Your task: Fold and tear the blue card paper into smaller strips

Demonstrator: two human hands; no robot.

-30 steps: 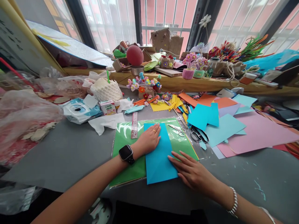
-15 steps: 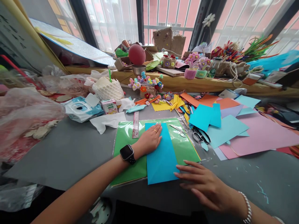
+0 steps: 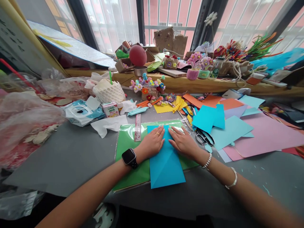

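Observation:
A folded sheet of blue paper (image 3: 166,171) lies on a clear plastic pack of green paper (image 3: 127,144), its near end reaching past the pack's front edge. Faint diagonal creases cross the blue sheet. My left hand (image 3: 153,141) rests flat on its upper left part, fingers stretched out and holding nothing. On the upper right edge of the sheet lies my right hand (image 3: 184,142), also flat with fingers extended. Small scissors on the pack are mostly hidden under my right hand. A pink ruler (image 3: 138,127) lies on the pack left of the blue paper.
Black-handled scissors (image 3: 204,137) lie right of the pack among blue paper pieces (image 3: 203,117) and a large pink sheet (image 3: 270,136). At the left are a wipes pack (image 3: 82,112) and plastic bags (image 3: 28,114). A pot of craft flowers (image 3: 148,88) stands behind.
My right hand has moved up and left, from the sheet's lower right edge to its upper right part. My left hand has stayed in place.

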